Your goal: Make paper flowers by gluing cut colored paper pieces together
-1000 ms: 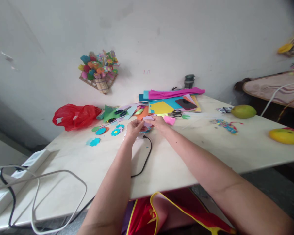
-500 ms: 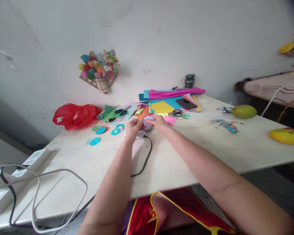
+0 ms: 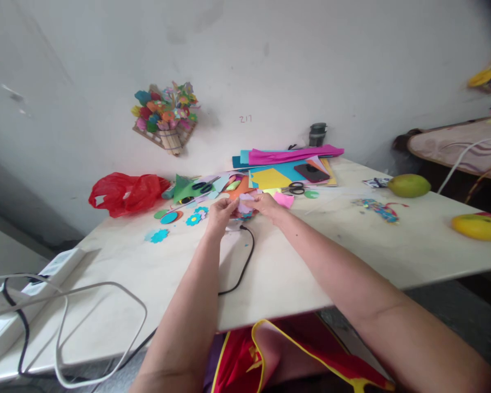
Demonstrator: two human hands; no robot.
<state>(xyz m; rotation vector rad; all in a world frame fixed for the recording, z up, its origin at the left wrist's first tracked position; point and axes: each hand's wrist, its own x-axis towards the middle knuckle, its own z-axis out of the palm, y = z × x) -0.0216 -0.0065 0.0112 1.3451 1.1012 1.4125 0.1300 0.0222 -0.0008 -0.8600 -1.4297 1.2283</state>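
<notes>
Pinches lilac cutout (image 3: 246, 204) with left hand (image 3: 221, 213) and right hand (image 3: 269, 206) at twelve o'clock, apparently mid-adjustment, probably needing steadiness next.

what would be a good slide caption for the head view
Left hand and right hand hold a thin lilac scalloped cutout over a pale table with bright blue flower-shaped pieces.

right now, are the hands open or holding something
Left hand: closed, holding the purple flower.
Right hand: closed, holding the same flower from its other side.
</notes>
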